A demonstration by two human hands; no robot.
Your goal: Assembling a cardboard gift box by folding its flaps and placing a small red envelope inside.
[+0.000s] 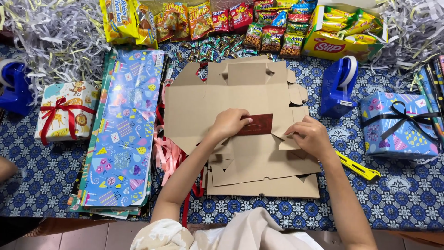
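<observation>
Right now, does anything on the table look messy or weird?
Yes. Shredded paper strips are heaped loose across the far left corner, more at the far right. Pink ribbon lies tangled beside the flat cardboard box, half under it.

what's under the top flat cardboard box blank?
More flat cardboard sheets are stacked under the cardboard blank, edges sticking out near the person. Pink ribbons poke out at its left. The rest underneath is covered.

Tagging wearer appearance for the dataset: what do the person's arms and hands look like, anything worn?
Left hand and right hand are bare: no gloves, rings or watch visible. Forearms uncovered; no sleeves reach them. At the bottom edge, a loose cream garment with a faint pale pattern.
</observation>
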